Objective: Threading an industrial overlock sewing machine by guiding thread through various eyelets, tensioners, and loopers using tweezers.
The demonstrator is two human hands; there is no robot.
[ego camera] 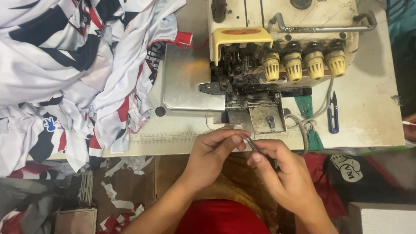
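Observation:
My left hand (214, 152) and my right hand (281, 173) meet just below the table's front edge, in front of the cream overlock sewing machine (277, 52). My right hand pinches a thin metal tool, likely tweezers (255, 147), pointing up and left. My left hand's fingertips close around the tool's tip; whether a thread lies there is too fine to tell. The machine's open lower cover (264, 117) sits directly above both hands.
A heap of white, black and red printed fabric (73, 73) covers the table's left side and hangs over the edge. Blue thread snips (333, 113) lie right of the machine. Green cloth (310, 125) hangs beside the cover. Fabric scraps (121, 190) litter the floor.

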